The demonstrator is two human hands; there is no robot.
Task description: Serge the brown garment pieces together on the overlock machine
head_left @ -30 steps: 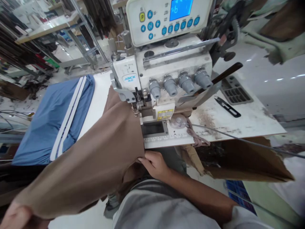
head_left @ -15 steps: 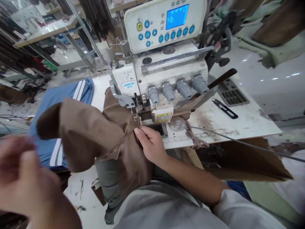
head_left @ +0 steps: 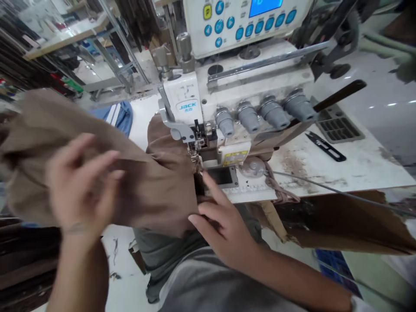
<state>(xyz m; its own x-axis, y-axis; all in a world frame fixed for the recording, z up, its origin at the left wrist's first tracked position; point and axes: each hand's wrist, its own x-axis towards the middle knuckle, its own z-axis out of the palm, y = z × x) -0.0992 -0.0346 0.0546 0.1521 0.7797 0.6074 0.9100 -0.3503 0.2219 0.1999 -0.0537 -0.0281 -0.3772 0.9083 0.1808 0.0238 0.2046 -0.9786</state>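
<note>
Brown cloth (head_left: 156, 186) stretches from the far left to the needle area of a white sewing machine (head_left: 182, 93), with part of it lying behind the presser foot. Over the cloth at left, my left hand (head_left: 86, 186) is blurred, its fingers apart and nothing gripped between them. My right hand (head_left: 224, 221) is at the cloth's right edge, just in front of the presser foot. Its index finger points up toward the needle area, while the thumb and other fingers pinch the cloth edge.
Blue fabric with white stripes (head_left: 121, 117) lies behind the brown cloth. On the machine table (head_left: 289, 173) are black thread snips (head_left: 326, 146), a grey compartment tray (head_left: 341, 125) and a cord. A cardboard box (head_left: 351, 225) stands below the table's right side.
The brown cloth has been spread out to the left and now covers much of the blue fabric. My left hand moved right, over the cloth. My right index finger has extended toward the needle area.
</note>
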